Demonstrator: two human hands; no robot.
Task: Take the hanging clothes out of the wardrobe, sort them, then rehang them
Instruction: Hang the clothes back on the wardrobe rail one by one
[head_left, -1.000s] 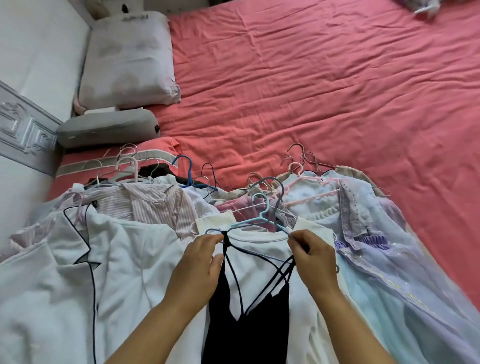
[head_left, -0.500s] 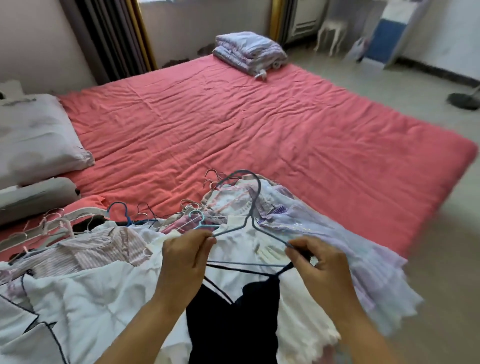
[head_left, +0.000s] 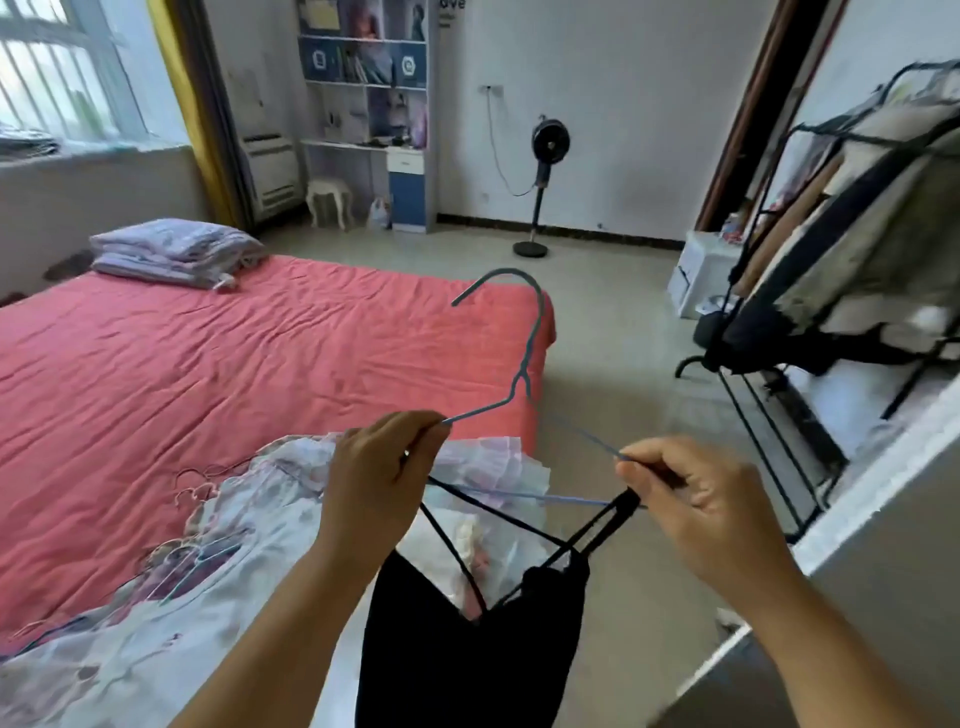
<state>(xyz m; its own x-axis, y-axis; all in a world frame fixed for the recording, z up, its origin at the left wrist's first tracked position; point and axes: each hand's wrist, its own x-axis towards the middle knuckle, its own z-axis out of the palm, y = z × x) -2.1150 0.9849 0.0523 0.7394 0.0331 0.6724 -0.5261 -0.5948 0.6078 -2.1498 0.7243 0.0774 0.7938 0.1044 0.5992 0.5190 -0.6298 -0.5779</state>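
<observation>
Black camisole (head_left: 467, 649) on blue wire hanger (head_left: 524, 364), left hand (head_left: 379, 478), right hand (head_left: 701, 499) pinching its shoulders

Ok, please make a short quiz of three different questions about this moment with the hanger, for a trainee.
1. True or false: the black strap garment hangs from the blue wire hanger.
2. Which hand grips the hanger's end nearer the red bed? A) left hand B) right hand
3. Fill in: the hanger's hook points toward the person's ____ side.

Key
1. True; its straps loop over the hanger's bottom wire.
2. A; the right hand pinches the other end, by the strap.
3. Left; the hook's open tip curves over the bed.
</observation>
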